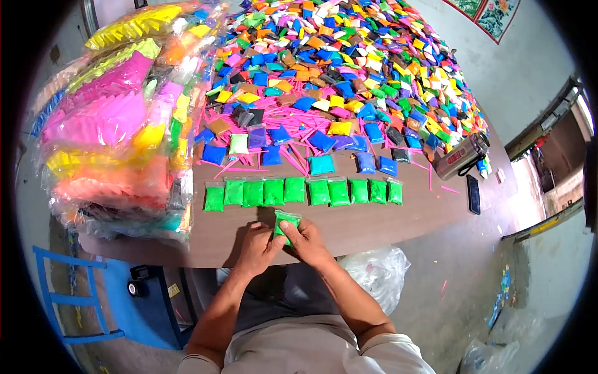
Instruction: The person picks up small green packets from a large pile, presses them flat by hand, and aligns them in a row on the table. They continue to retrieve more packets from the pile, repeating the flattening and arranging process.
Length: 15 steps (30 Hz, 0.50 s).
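Both of my hands hold one green packet [286, 227] near the table's front edge. My left hand [257, 247] grips its left side, and my right hand [305, 240] presses its right side with the thumb on the front. Just beyond my hands, several green packets [273, 192] lie side by side in a row across the brown table [386, 221]. Behind the row are loose blue packets [214, 154], a teal packet [321, 164] and pink sticks [299, 128].
A large heap of small coloured packets [349, 56] covers the table's back. Bulky clear bags of coloured packets [106, 124] are stacked at the left. A metal bottle [460, 156] and a phone [473, 194] lie at the right. A plastic bag [380, 274] hangs below the front edge.
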Each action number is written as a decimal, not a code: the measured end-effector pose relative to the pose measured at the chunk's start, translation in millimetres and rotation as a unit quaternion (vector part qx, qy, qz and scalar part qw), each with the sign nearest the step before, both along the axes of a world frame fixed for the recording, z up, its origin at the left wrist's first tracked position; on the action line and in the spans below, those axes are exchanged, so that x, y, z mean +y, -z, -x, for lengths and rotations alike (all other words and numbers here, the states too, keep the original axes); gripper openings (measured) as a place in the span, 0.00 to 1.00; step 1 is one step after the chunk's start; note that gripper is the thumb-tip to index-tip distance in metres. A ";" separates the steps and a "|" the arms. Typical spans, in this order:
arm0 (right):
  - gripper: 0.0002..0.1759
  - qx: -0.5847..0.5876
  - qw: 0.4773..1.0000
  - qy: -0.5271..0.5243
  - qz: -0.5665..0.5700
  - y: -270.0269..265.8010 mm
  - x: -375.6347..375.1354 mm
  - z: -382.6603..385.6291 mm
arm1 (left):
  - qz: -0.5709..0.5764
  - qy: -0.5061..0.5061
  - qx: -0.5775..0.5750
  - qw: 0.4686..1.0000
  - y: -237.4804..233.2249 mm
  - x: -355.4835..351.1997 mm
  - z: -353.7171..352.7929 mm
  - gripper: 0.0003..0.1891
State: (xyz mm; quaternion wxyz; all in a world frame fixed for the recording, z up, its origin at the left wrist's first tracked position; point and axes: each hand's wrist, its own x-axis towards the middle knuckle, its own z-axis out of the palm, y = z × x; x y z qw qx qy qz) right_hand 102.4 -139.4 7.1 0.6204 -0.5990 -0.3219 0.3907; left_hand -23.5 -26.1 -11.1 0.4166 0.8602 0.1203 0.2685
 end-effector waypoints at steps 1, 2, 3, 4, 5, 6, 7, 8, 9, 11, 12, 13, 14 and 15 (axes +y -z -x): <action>0.21 -0.018 0.999 0.002 -0.029 6.4 0.7 -0.8 | -0.015 0.003 0.009 1.000 -2.3 1.0 -0.4 0.28; 0.21 -0.005 0.999 -0.001 -0.036 11.3 -0.1 -0.7 | -0.018 0.001 0.001 1.000 -3.7 0.4 -0.7 0.28; 0.22 0.009 0.999 -0.005 -0.043 12.2 -1.2 -0.3 | -0.020 -0.001 -0.007 1.000 -4.9 -1.3 -1.3 0.28; 0.22 0.022 0.999 -0.008 -0.049 11.4 -2.5 -0.6 | -0.022 -0.003 -0.015 1.000 -5.4 -2.4 -1.6 0.28; 0.22 0.041 0.999 -0.021 -0.020 8.5 -5.8 -3.3 | -0.018 -0.005 -0.021 1.000 -4.7 -2.5 -1.7 0.28; 0.23 0.059 0.998 -0.035 0.009 -2.5 -9.4 -6.5 | -0.014 -0.006 -0.026 1.000 -3.2 -2.1 -2.1 0.28; 0.23 0.077 0.995 -0.048 0.038 -8.4 -11.2 -8.1 | -0.010 -0.007 -0.032 0.999 -1.8 -1.5 -2.3 0.28; 0.23 0.078 0.995 -0.044 0.034 -6.4 -10.4 -7.2 | -0.009 -0.010 -0.029 0.999 -0.2 -0.9 -2.5 0.28; 0.23 0.078 0.996 -0.040 0.029 -2.5 -8.6 -5.4 | -0.008 -0.012 -0.027 1.000 1.0 -0.6 -2.6 0.28; 0.23 0.064 0.997 -0.035 0.019 -0.3 -4.3 -2.1 | 0.001 -0.017 -0.027 0.999 0.3 -1.6 -2.3 0.27; 0.22 0.050 0.998 -0.034 0.012 -1.0 -1.1 -1.2 | 0.009 -0.020 -0.029 0.999 -3.8 -3.2 -2.5 0.27; 0.22 0.036 0.999 -0.032 0.005 -1.0 0.2 -0.6 | 0.017 -0.022 -0.031 0.999 -6.2 -4.2 -2.3 0.27; 0.22 0.032 0.999 -0.040 0.005 2.6 0.9 -1.7 | 0.011 -0.016 -0.026 0.999 -6.4 -4.0 -1.8 0.27; 0.21 0.027 0.998 -0.048 0.005 8.1 2.3 -3.8 | 0.005 -0.011 -0.020 1.000 -6.4 -3.6 -1.1 0.27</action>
